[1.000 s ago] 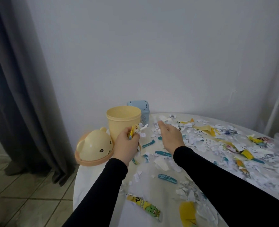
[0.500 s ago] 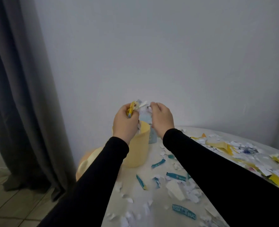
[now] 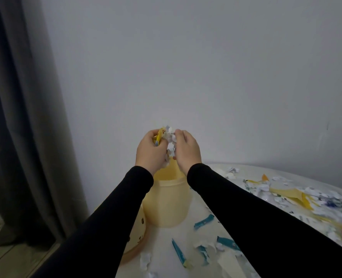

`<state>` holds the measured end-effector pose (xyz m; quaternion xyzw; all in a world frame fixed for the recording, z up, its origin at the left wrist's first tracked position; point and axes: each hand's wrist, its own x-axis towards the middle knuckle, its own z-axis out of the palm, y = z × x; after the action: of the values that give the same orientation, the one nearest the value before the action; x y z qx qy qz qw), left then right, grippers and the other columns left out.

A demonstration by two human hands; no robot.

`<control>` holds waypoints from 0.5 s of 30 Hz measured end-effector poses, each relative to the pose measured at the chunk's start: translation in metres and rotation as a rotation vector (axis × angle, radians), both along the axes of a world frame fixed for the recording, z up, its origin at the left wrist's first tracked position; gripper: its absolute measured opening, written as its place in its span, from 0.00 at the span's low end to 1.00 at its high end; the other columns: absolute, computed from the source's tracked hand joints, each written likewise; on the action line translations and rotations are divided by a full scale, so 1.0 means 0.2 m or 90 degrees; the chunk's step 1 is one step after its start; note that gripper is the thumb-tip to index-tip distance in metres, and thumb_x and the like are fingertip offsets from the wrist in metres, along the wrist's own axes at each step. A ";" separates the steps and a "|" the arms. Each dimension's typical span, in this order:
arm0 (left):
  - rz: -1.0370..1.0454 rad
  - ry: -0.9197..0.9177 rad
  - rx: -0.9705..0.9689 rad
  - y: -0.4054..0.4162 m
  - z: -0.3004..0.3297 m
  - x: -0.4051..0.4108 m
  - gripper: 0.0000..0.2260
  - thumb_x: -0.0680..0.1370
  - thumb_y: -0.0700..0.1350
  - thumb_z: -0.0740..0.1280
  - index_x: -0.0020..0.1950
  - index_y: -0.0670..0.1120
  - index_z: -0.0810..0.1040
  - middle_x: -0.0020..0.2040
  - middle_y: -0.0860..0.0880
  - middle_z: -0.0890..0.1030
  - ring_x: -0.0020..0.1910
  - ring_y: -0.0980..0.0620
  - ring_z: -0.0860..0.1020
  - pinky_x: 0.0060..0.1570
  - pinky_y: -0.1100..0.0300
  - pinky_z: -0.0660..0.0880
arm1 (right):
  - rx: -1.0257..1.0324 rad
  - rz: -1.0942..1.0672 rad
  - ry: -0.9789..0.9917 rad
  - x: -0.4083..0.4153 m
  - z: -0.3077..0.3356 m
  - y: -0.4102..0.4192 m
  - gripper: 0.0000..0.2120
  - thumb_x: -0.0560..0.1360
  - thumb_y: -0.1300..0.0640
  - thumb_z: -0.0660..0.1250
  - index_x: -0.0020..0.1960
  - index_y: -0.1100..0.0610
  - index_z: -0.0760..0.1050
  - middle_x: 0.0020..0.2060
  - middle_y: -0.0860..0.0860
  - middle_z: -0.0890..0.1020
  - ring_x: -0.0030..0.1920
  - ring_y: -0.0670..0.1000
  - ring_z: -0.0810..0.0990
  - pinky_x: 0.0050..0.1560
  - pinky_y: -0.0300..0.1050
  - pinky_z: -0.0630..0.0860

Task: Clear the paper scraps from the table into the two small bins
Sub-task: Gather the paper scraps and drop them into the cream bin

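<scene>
Gripping crumpled white and yellow scraps (image 3: 169, 137), left hand (image 3: 150, 150) and right hand (image 3: 186, 150) hover above the pale-yellow bin (image 3: 167, 205).

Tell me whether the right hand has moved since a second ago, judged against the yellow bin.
Yes. The right hand has left the table, right of the yellow bin, and now holds scraps above its opening, beside the left hand.
</scene>
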<state>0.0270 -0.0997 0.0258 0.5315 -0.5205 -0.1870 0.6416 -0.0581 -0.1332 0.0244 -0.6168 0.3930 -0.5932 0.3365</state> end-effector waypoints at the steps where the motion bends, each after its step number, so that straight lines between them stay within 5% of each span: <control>1: 0.006 -0.023 0.004 -0.01 0.00 0.01 0.10 0.78 0.44 0.62 0.58 0.50 0.76 0.41 0.53 0.79 0.36 0.57 0.77 0.34 0.65 0.73 | 0.002 0.008 0.010 0.00 0.00 0.00 0.16 0.80 0.51 0.54 0.43 0.61 0.71 0.33 0.51 0.70 0.37 0.51 0.69 0.39 0.47 0.71; 8: 0.000 -0.164 0.054 -0.01 -0.02 0.06 0.11 0.78 0.48 0.63 0.59 0.50 0.75 0.46 0.52 0.80 0.40 0.56 0.77 0.34 0.66 0.68 | -0.055 0.023 0.133 -0.06 -0.02 0.00 0.15 0.81 0.53 0.53 0.42 0.58 0.71 0.34 0.50 0.71 0.37 0.49 0.69 0.37 0.43 0.67; 15: -0.017 -0.305 0.128 0.05 -0.03 0.09 0.07 0.76 0.45 0.64 0.53 0.51 0.75 0.41 0.51 0.79 0.37 0.57 0.76 0.33 0.67 0.68 | -0.065 0.013 0.268 -0.10 -0.07 0.03 0.12 0.80 0.55 0.56 0.48 0.60 0.75 0.48 0.57 0.72 0.45 0.52 0.69 0.39 0.35 0.65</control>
<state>0.0448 -0.0905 0.0194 0.6150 -0.6433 -0.1147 0.4413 -0.0774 -0.1266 0.0101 -0.7472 0.4178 -0.4668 0.2217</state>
